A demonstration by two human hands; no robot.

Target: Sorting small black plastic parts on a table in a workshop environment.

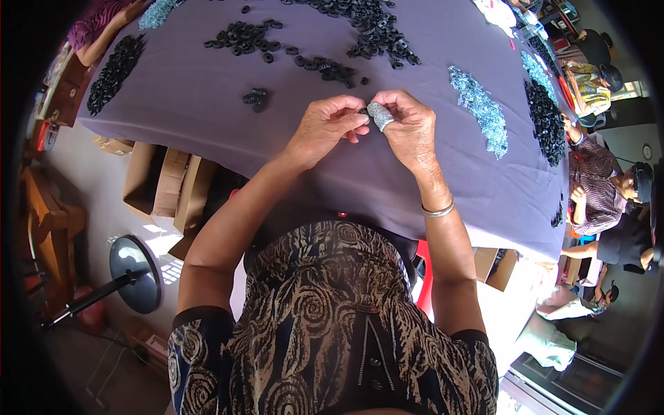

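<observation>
My left hand (326, 131) and my right hand (409, 126) meet above the purple-grey tablecloth (311, 200). Pinched between their fingertips is a small black ring-shaped part (364, 112), mostly covered by the fingers. Grey wrapping (380, 116) covers one digit of the right hand. A single black ring (364, 81) lies just beyond the hands, and a small cluster of black rings (254, 99) sits to the left. Farther off are loose heaps of the same black rings (242, 38). To the right spreads a pile of small clear, bluish pieces (481, 111).
More black parts are heaped at the table's left edge (116, 75) and right side (546, 124). Open cardboard boxes (169, 181) stand below the table at left. Several people sit along the right, and another person's arm (104, 41) shows at the far left.
</observation>
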